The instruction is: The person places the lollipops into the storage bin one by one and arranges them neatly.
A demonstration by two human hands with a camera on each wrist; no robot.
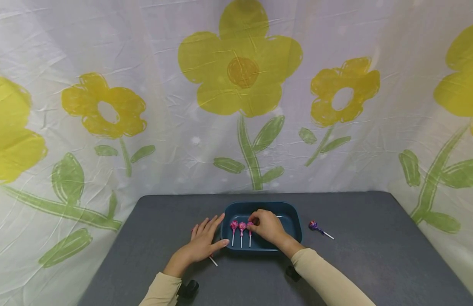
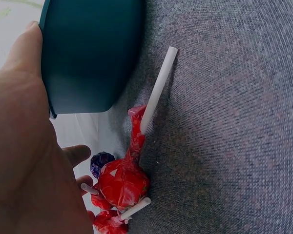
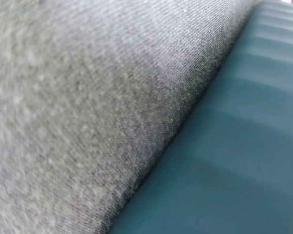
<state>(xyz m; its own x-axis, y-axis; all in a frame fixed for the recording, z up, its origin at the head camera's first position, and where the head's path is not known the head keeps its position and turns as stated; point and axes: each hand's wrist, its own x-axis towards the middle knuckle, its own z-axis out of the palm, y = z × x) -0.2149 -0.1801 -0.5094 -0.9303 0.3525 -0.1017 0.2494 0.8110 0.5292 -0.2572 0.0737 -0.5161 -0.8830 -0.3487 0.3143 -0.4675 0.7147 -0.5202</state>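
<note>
Pink lollipop [image 1: 250, 228] pinched by right hand [image 1: 270, 227]
Tray [image 2: 90, 58] is touched by outspread left hand [image 1: 202, 241], apparently for steadiness.

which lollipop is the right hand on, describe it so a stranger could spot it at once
On the grey table sits a dark blue tray. In its left half, three pink lollipops lie side by side; the rightmost lollipop is the one. Unlike its two neighbours, it has the right hand at its wrapped head.
</note>
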